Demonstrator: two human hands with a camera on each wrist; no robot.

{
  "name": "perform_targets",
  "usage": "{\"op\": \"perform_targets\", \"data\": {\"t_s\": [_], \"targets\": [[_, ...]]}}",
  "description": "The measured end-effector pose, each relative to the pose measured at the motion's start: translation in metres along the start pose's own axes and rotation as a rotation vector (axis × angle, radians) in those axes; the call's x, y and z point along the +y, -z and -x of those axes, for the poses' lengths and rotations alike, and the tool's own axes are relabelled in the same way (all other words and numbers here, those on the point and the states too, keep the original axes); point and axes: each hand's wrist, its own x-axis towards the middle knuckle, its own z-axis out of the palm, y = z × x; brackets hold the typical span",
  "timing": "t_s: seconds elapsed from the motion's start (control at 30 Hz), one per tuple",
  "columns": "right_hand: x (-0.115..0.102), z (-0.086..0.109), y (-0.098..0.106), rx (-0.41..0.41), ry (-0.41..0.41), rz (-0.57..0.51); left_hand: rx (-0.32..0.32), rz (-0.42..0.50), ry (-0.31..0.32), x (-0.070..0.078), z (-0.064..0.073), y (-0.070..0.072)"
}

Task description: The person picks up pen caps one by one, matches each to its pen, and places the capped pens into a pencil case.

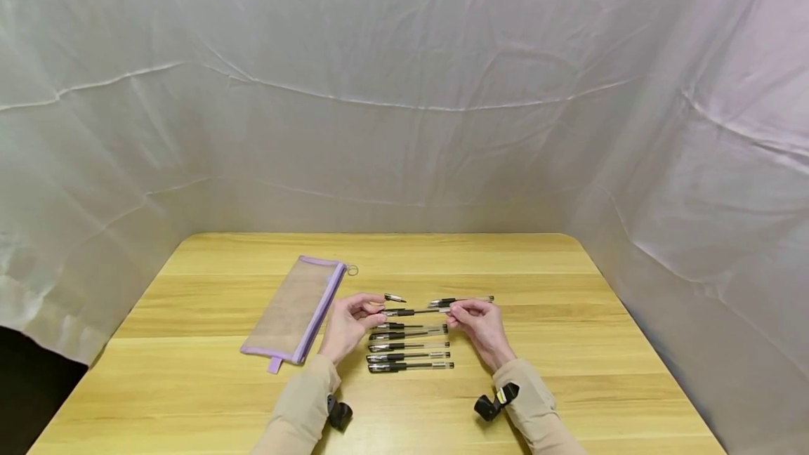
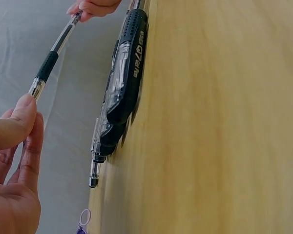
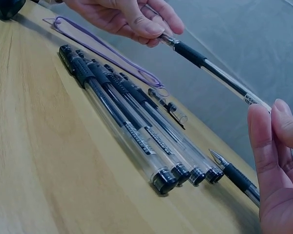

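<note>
A clear gel pen with a black grip is held level between both hands above the table. My left hand pinches its metal tip end, partly hidden by the thumb and fingers. At its other end, the thumb and fingertips of my right hand pinch the clear barrel. Below lies a row of several capped gel pens, side by side. Beyond them rest a loose clear pen cap and an uncapped pen with its point bare.
A mesh zip pouch with purple edging lies flat to the left, a ring at its far corner. The wooden table is enclosed by pale grey fabric walls at the back and sides.
</note>
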Motion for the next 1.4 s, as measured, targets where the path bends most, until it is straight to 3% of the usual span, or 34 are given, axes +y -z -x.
{"op": "perform_targets", "data": {"t_s": [0.17, 0.3, 0.6, 0.87, 0.97, 1.17, 1.27, 1.4], "targets": [[0.0, 0.0, 0.001, 0.01, -0.027, 0.001, 0.002, -0.059, -0.08, 0.004, 0.002, -0.003], [0.001, 0.0, 0.003, 0.02, -0.04, 0.02, 0.008, -0.064, -0.109, 0.009, 0.001, -0.005], [0.002, -0.003, 0.001, 0.096, -0.003, 0.162, 0.021, -0.118, -0.052, 0.009, -0.002, -0.005], [0.003, -0.005, 0.0, -0.034, 0.069, 0.319, 0.033, -0.22, -0.013, 0.0, -0.005, 0.002], [0.003, -0.006, 0.0, -0.036, 0.063, 0.382, 0.019, -0.255, 0.009, -0.002, -0.006, 0.004], [0.005, -0.009, 0.0, -0.002, 0.079, 0.638, 0.013, -0.34, 0.061, -0.003, -0.007, 0.005], [0.007, -0.011, -0.001, 0.001, 0.133, 0.809, 0.026, -0.364, 0.099, -0.003, -0.008, 0.004], [0.008, -0.014, -0.001, 0.011, 0.196, 0.938, 0.031, -0.381, 0.107, -0.004, -0.009, 0.002]]}}
